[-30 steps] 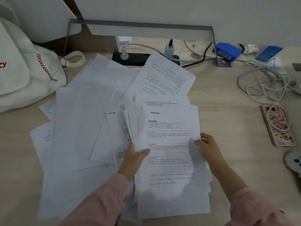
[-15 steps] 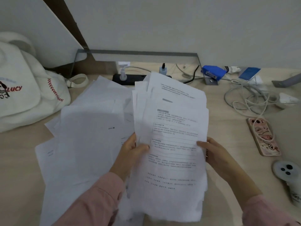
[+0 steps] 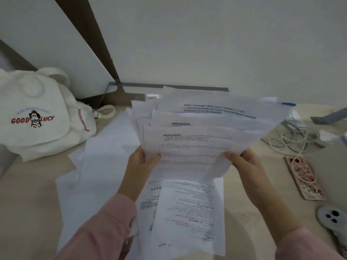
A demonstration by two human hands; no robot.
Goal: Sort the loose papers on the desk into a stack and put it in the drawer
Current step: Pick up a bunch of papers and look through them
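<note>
Moved: the bundle of papers (image 3: 197, 147) has come up off the desk (image 3: 28, 203) since a second ago. It now hangs tilted in the air, its far end fanned toward the wall, and sheets it covered show underneath.
Sleeves: pink sleeves (image 3: 105, 231) at the near edge, one on each forearm.
On the desk: printed sheets (image 3: 187, 212) overlap loosely right below the hands. Blank sheets (image 3: 105, 166) spread out to their left.
Left hand: the left hand (image 3: 139, 162) pinches the bundle's left edge, thumb pressed on the front sheet. Its fingers are behind the paper, so I cannot tell how they lie.
Right hand: the right hand (image 3: 247, 164) pinches the right edge, thumb on the front and fingers curled round behind.
Bundle: the sheets are staggered, their edges not squared, and the print is blurred.
Right side: a round white device (image 3: 332, 216) with dark buttons lies nearest. A phone (image 3: 304, 177) in a pink patterned case lies flat, well apart from the papers. White cables (image 3: 293, 139) tangle beyond it.
Left side: a white tote bag (image 3: 37, 113) lettered "GOOD LUCY" slumps by the wall, with the blank sheets near its base.
Far: a grey bar (image 3: 169, 85) runs along the foot of the wall behind the bundle.
</note>
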